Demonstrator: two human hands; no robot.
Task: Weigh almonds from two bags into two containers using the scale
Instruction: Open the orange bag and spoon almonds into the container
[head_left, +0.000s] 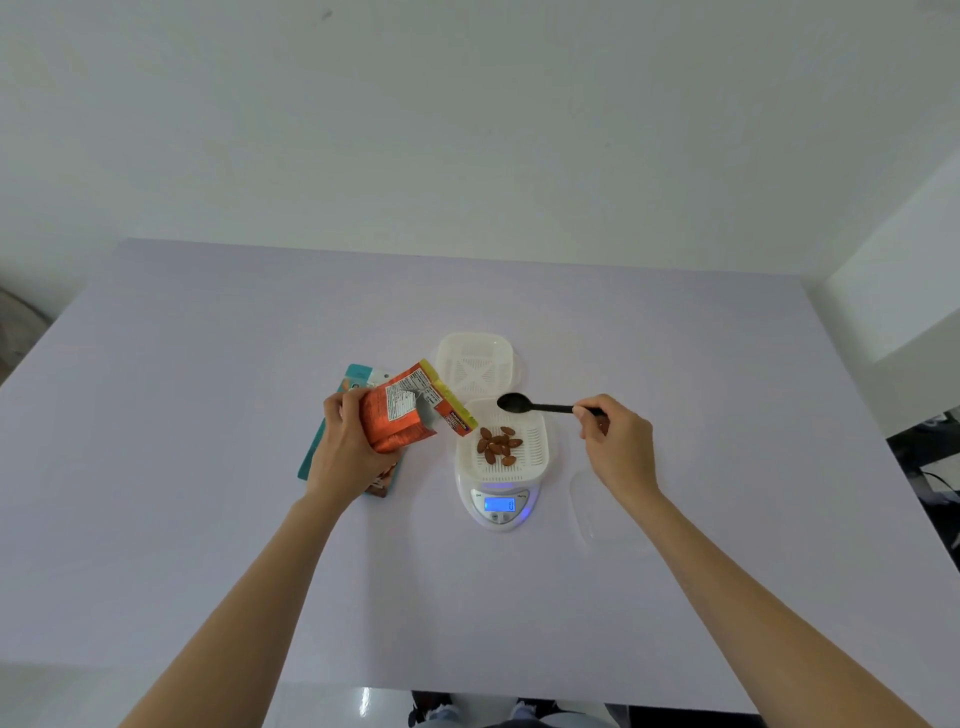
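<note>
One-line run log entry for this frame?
left hand: tilts orange foil bag | right hand: holds black plastic spoon | almonds: in white slotted container on scale

Single head-mounted wide-angle view, looking forward and steeply down from the near edge of the table. Both forearms enter from the bottom corners and converge mid-frame. Scale sits just right of centre at arm's reach, mid-distance, display digits too small to read. Upper half of frame is bare wall. Strong barrel distortion bends the table edges. No second view, so nothing overlaps.
</note>
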